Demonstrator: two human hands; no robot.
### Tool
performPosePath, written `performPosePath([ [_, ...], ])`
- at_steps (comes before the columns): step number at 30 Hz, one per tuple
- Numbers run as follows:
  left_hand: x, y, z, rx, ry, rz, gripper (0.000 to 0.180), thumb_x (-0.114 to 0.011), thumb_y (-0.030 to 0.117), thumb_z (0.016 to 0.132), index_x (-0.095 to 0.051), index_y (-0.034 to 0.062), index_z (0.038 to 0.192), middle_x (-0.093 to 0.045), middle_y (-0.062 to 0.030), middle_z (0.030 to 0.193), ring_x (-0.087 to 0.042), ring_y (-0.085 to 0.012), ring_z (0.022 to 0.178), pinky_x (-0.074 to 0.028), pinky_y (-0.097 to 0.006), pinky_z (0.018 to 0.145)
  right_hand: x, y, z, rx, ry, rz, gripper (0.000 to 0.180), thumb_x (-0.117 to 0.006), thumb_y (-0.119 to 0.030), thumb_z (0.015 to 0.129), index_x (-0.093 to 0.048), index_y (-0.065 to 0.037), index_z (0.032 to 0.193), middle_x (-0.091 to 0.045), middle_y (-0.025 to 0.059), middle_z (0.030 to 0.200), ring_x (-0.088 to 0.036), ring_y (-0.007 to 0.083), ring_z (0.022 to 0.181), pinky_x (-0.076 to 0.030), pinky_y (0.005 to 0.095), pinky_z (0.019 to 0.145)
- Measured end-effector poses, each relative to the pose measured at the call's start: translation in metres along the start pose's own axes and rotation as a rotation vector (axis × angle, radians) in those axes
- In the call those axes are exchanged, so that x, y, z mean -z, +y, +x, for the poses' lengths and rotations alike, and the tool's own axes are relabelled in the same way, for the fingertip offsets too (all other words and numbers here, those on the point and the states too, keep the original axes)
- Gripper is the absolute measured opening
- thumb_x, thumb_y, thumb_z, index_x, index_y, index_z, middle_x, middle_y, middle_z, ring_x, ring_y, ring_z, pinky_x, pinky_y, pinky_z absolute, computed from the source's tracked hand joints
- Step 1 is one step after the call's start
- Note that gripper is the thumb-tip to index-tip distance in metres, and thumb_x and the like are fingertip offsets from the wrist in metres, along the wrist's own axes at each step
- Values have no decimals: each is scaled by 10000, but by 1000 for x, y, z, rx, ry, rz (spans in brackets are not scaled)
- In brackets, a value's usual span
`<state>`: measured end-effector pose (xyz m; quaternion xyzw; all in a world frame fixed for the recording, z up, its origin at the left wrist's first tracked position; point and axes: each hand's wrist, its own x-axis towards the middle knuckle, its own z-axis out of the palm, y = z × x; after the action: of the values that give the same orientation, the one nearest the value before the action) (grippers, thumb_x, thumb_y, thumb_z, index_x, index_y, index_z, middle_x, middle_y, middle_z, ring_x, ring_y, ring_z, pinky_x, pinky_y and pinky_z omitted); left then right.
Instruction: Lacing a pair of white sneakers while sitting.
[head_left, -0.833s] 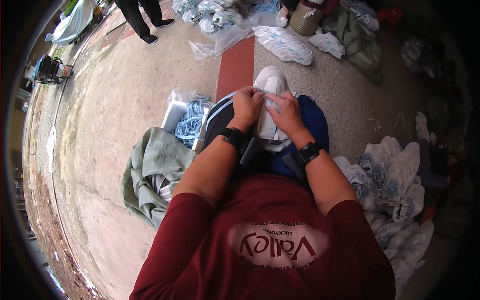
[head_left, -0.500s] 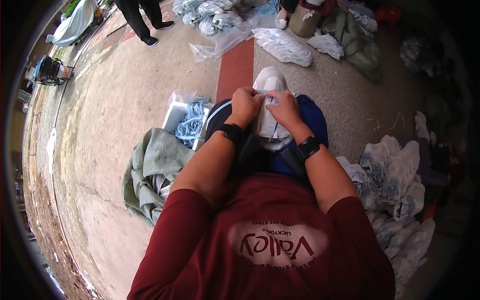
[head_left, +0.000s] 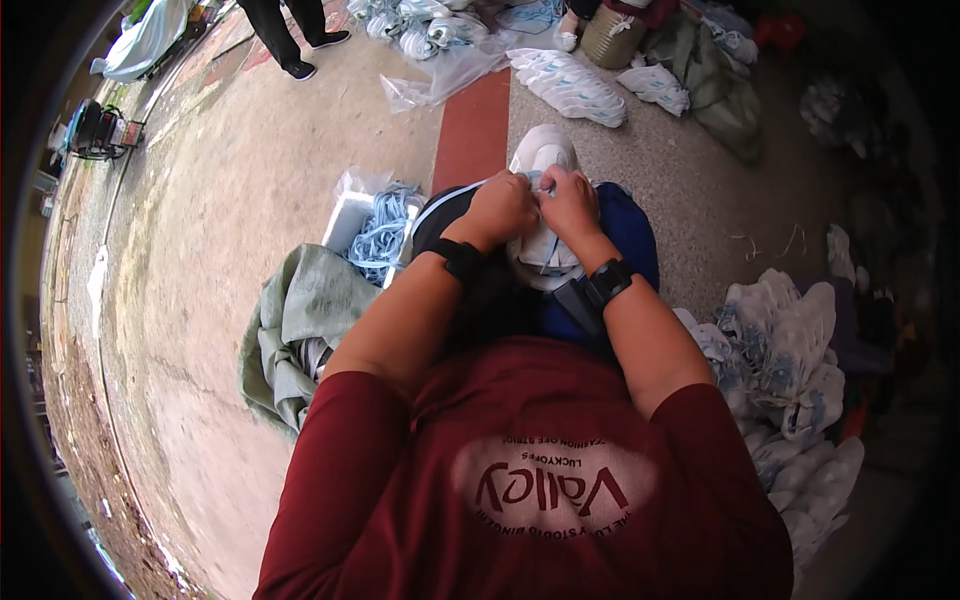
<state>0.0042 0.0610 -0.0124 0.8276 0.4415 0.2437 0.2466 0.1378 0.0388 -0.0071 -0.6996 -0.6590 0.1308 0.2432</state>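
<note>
A white sneaker [head_left: 545,150] rests across my lap, toe pointing away from me, with pale blue lace at its tongue. My left hand [head_left: 503,212] is closed over the left side of the lacing area, its fingertips pinching a light blue shoelace [head_left: 441,204] that runs off to the left over my dark-clad knee. Just beside it, my right hand [head_left: 570,205] is bent over the upper with thumb and forefinger pinched together at the eyelets, apparently on the lace too. My fingers hide most of the lacing.
Left of my knee stands a white box [head_left: 345,222] heaped with blue laces [head_left: 385,230], beside a grey-green sack [head_left: 310,300]. White shoes [head_left: 775,340] are piled at my right. More shoe rows [head_left: 568,88], plastic-wrapped shoes and a metal can [head_left: 612,40] lie ahead. A person's legs [head_left: 275,35] stand far left.
My left hand has turned over and shifted slightly right. My right hand has drawn its fingers in and bent at the wrist. The lace now stretches up to my left hand.
</note>
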Motion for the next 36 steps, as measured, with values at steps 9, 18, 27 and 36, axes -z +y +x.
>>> performPosePath([
  [9,-2,-21,7,15,-9,-118,135,-578,71,710,-616,-33,786,-619,-203,817,-593,-370,758,-475,-366,688,9,-13,-6,22,-66,-102,199,-627,-129,718,-534,-85,888,-603,116,867,-539,303,942,-392,454,791],
  [18,0,-28,0,98,8,-411,197,-590,61,687,-670,15,861,-622,-217,790,-624,-336,772,-483,-359,703,10,-13,-12,292,45,-248,164,-603,-113,713,-568,-74,869,-568,132,787,-528,298,874,-374,424,757],
  [27,7,-34,9,124,-86,-379,171,-590,65,679,-671,0,815,-620,-226,752,-637,-313,726,-484,-353,676,15,-18,5,873,14,-660,84,-567,-141,681,-635,-91,682,-581,31,690,-506,215,847,-352,396,706],
  [36,5,-25,-3,98,47,-341,138,-604,48,672,-593,-1,801,-602,-143,697,-594,-244,669,-470,-336,647,76,-47,-68,914,-544,366,79,-594,-65,729,-565,-30,665,-578,93,722,-548,192,850,-412,300,703],
])
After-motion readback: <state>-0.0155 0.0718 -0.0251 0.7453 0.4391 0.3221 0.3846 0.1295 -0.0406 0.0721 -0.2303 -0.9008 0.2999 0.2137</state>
